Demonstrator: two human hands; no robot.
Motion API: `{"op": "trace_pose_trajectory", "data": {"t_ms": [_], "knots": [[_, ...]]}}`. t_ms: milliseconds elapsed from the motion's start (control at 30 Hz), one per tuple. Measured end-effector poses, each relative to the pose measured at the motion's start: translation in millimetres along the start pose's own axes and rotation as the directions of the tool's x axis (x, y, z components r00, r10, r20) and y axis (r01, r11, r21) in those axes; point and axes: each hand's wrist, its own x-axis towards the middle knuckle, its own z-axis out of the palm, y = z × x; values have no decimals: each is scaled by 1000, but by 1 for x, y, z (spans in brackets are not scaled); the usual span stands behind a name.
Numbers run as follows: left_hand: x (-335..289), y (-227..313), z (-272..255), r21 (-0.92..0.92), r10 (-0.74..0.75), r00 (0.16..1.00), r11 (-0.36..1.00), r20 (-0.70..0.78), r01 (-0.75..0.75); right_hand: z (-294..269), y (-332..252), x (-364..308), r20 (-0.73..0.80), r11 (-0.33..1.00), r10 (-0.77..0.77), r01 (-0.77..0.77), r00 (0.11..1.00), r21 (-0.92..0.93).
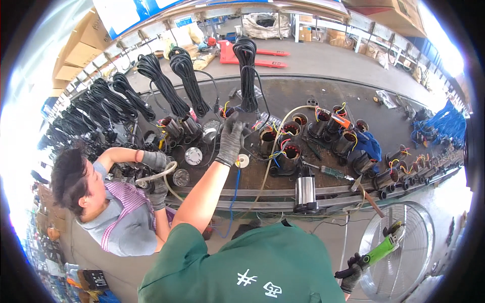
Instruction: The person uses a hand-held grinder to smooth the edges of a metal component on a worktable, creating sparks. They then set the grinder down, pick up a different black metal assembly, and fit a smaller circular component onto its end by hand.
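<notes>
My left hand (231, 141), in a grey glove, reaches over the workbench with its fingers closed on a black cable (256, 132). The cable's coil (245, 76) hangs just above, from the overhead rail. Right of this hand stand several dark cylindrical motor housings (289, 157) with coloured wires sticking out. At the lower right, away from the bench, my right hand (352, 276), gloved too, grips a green angle grinder (381, 251) by its black rear end. The grinder tilts up to the right, its disc end in front of a round metal fan guard (404, 272).
At my left a co-worker (118, 212) handles a pale hose (160, 174) with gloved hands. A shiny cylinder (305, 191), a hammer (371, 199) and a green-handled tool (331, 172) lie near the bench's front edge. More cable coils (96, 106) hang left; blue wires (442, 123) lie right.
</notes>
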Motion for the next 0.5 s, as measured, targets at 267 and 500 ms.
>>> {"op": "trace_pose_trajectory", "data": {"t_ms": [267, 500], "knots": [[40, -92, -41, -60, -295, 954, 952, 60, 299, 28, -2, -44, -123, 998, -54, 56, 991, 13], [118, -138, -62, 156, -243, 970, 959, 11, 238, 5, 16, -76, -176, 1000, 7, -4, 984, 19]]}}
